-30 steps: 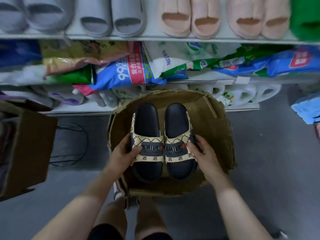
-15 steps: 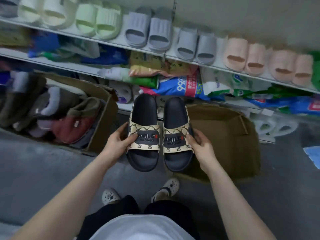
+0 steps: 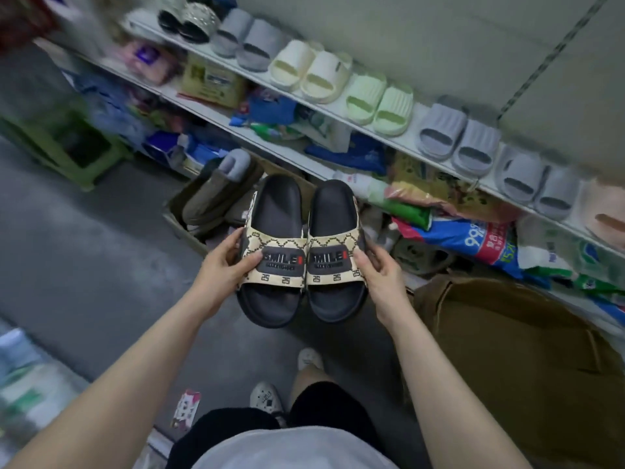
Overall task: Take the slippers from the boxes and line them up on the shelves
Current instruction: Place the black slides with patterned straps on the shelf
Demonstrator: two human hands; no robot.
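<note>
Black slipper pair (image 3: 302,252) in midair — left hand (image 3: 227,265), right hand (image 3: 378,270) fingers grasping straps.

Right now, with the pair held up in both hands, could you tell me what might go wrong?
1. Each slipper of the black slippers is pinched only at its outer strap edge by the left hand or right hand; one might slip free.
2. The top shelf looks packed with pairs, so squeezing these in could knock neighbours off.

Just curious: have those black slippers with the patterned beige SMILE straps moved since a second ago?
Yes. The black slippers with beige SMILE straps have been lifted out of the round brown cardboard box, leftward.
</note>
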